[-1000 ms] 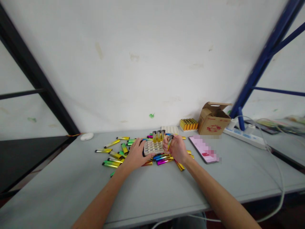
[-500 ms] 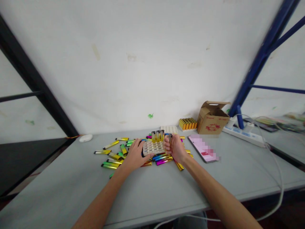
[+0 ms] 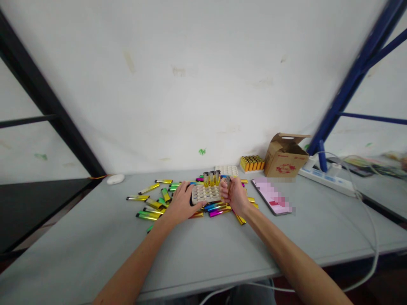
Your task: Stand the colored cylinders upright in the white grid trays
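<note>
My left hand [image 3: 183, 202] grips a white tray with rows of holes [image 3: 205, 195] by its left side, the thumb along the near edge. Several yellow lighters [image 3: 211, 179] with dark tops stand upright in the tray's back row. At the tray's right end, my right hand [image 3: 235, 196] has its fingers curled round another lighter [image 3: 228, 181]; only its metal top shows and the rest is hidden. Loose lighters in shiny yellow, green, blue and purple [image 3: 219, 212] lie around and beneath the tray, with more yellow and green ones [image 3: 148, 215] left of my left hand.
Behind is a second holed tray [image 3: 226, 170], beside a tray packed with yellow lighters [image 3: 252, 163]. An opened cardboard box [image 3: 285, 161] stands at the back right. A phone [image 3: 270, 197], a power strip [image 3: 327, 181] with cables and a white oval object [image 3: 115, 179] rest on the grey table [image 3: 203, 258].
The whole view has shifted slightly. Both hands keep nearly the same places at the tray, and the right hand still holds its lighter at the right end.
</note>
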`<control>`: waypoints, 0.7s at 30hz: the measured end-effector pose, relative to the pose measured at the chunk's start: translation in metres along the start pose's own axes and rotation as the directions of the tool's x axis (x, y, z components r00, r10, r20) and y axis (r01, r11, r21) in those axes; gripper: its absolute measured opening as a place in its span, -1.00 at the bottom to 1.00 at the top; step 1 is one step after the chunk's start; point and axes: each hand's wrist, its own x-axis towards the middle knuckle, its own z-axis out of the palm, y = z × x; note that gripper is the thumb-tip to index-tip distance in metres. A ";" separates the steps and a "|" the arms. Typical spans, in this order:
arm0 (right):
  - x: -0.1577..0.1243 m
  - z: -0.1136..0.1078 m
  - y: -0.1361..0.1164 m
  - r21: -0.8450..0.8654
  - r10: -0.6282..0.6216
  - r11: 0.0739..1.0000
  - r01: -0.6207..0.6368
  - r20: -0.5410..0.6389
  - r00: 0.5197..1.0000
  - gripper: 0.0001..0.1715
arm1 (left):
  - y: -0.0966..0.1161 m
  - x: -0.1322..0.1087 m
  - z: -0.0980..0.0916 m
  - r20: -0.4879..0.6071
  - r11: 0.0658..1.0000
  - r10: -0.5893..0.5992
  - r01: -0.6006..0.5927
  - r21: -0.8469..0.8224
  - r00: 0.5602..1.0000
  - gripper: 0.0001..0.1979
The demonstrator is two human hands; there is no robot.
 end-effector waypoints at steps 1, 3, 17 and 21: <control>0.000 0.001 0.001 0.002 0.010 1.000 -0.010 -0.002 1.000 -0.70 | 0.000 0.000 0.000 0.002 1.000 -0.004 0.004 0.001 1.000 -0.36; 0.000 0.003 0.003 0.000 0.031 1.000 -0.031 -0.002 1.000 -0.71 | 0.000 0.000 -0.001 0.004 1.000 -0.003 0.003 0.003 1.000 -0.36; -0.004 0.000 0.004 0.031 -0.044 0.999 0.040 0.122 0.992 -0.65 | 0.001 0.000 -0.004 0.002 1.000 0.026 -0.026 -0.014 1.000 -0.38; -0.005 -0.001 0.003 -0.012 -0.164 0.986 0.167 0.126 0.978 -0.66 | 0.002 0.000 -0.004 0.004 1.000 0.014 -0.014 -0.020 1.000 -0.36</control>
